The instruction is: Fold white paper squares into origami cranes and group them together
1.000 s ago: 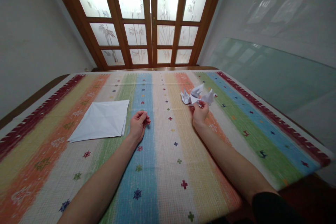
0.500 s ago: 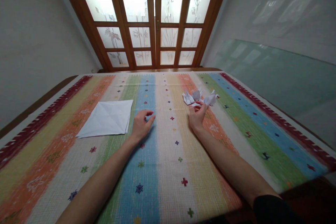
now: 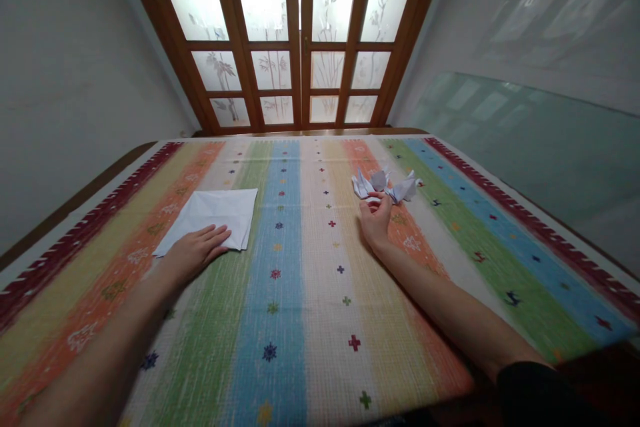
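Observation:
My left hand (image 3: 200,250) lies open on the front edge of a stack of white paper sheets (image 3: 220,210), fingers stretched out flat over it. Several folded white paper cranes (image 3: 403,188) stand grouped at the right, toward the back of the table. At their near side is my right hand (image 3: 376,217), its fingers curled in a pinch around a piece of white folded paper that looks like a paper crane. Its fingers partly hide that paper.
A striped, patterned cloth (image 3: 300,320) covers the table. Behind it stand wooden doors (image 3: 300,60) with frosted panes. A pale green glass panel (image 3: 525,140) leans along the right wall.
My left hand has moved left from the blue stripe onto the paper stack, and its fingers have straightened. My right hand stays by the cranes. The view has shifted slightly.

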Action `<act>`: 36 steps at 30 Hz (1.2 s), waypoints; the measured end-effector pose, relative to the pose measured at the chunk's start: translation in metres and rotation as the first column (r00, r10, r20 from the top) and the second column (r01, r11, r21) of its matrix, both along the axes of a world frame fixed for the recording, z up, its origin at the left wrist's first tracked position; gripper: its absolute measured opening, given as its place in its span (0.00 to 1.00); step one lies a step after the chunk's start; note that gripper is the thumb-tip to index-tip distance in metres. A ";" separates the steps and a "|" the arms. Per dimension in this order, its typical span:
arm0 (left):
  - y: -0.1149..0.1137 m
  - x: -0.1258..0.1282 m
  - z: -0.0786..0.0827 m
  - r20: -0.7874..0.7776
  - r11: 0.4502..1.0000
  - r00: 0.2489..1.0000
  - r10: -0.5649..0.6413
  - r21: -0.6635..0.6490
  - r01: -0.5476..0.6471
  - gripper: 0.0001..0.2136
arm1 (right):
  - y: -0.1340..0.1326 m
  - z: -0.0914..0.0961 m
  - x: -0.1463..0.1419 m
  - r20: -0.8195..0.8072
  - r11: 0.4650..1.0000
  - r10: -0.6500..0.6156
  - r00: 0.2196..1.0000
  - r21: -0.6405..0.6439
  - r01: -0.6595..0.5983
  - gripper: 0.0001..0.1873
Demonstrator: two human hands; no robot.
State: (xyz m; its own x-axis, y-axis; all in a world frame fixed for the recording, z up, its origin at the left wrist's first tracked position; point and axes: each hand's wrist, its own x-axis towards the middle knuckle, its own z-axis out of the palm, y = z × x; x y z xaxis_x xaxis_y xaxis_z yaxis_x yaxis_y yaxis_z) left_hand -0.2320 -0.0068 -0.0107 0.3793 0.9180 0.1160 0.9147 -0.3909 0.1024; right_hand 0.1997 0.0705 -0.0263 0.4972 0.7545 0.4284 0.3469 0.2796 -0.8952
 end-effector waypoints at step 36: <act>-0.023 0.170 0.044 0.442 0.909 0.801 -0.404 0.288 0.300 0.09 | -0.066 0.002 0.041 0.667 0.908 0.305 0.680 0.011 -0.418 0.33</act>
